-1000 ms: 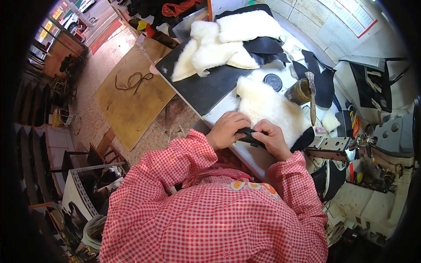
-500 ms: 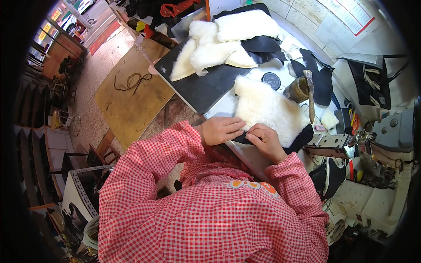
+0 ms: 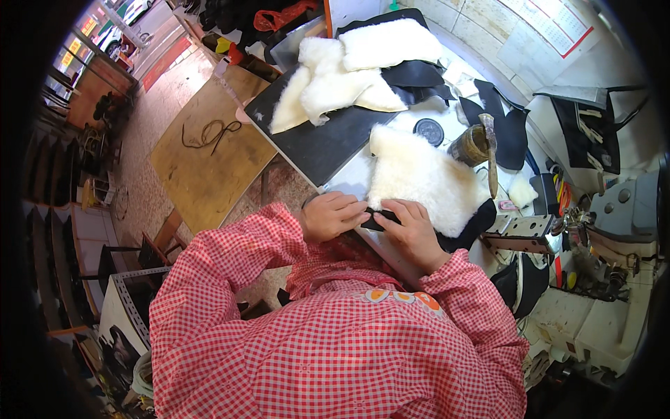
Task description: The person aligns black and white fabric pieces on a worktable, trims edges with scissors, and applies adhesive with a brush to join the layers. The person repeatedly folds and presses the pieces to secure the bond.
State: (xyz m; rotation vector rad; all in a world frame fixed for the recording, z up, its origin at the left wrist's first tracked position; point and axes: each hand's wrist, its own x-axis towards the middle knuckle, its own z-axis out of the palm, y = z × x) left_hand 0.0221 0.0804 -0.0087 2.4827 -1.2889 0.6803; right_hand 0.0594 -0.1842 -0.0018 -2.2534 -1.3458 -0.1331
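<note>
A cream fleece piece (image 3: 427, 183) with black backing lies at the table's near edge, its pile facing up. Black material (image 3: 474, 225) shows beyond the fleece at the lower right, and a narrow black strip (image 3: 382, 216) shows along the near edge. My left hand (image 3: 333, 215) is closed at the left end of that strip, thumb and fingers pressed together on it. Close beside it, my right hand (image 3: 410, 230) grips the same edge, fingers over the fleece and thumb on the black strip. What lies under the fingers is hidden.
More white fleece pieces (image 3: 335, 84) lie on a black board (image 3: 307, 148) at the far left. Near the fleece stand a round black lid (image 3: 428, 131) and a stained pot (image 3: 469, 146) with a brush (image 3: 491, 153) across it. A perforated metal bar (image 3: 520, 234) sits at right.
My left hand has shifted left and slightly nearer. My right hand's fingers have moved left and spread over the fleece edge, and more of the black strip shows between the hands.
</note>
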